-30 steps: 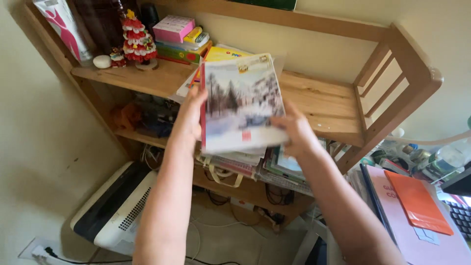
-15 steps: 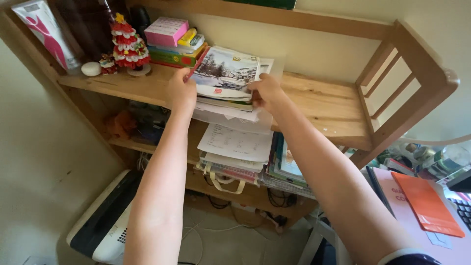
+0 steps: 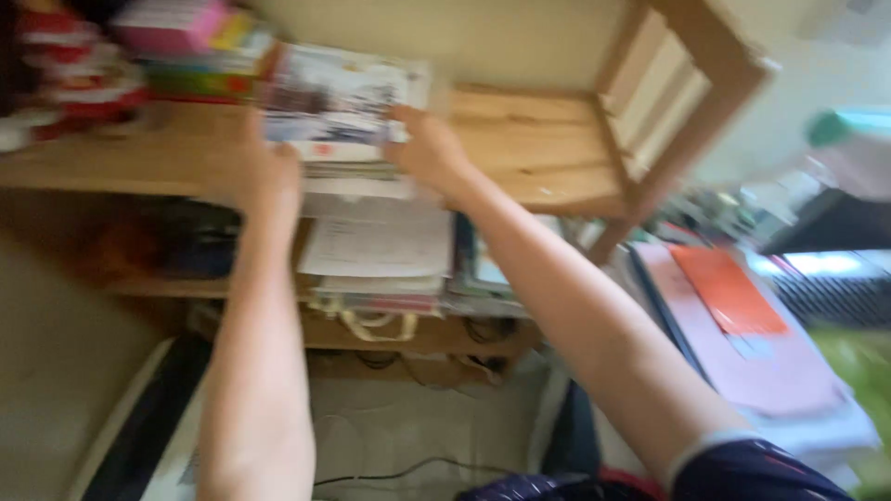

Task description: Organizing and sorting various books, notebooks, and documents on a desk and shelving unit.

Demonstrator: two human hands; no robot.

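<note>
Both hands — left hand [image 3: 269, 176], right hand [image 3: 429, 153] — grip the book stack [image 3: 339, 107] on the shelf [image 3: 538, 176]; letting go looks next.

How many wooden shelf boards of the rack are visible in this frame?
3. The upper board carries the booklet stack held by the left hand and right hand; the middle board holds papers; the lowest is partly hidden.
</note>
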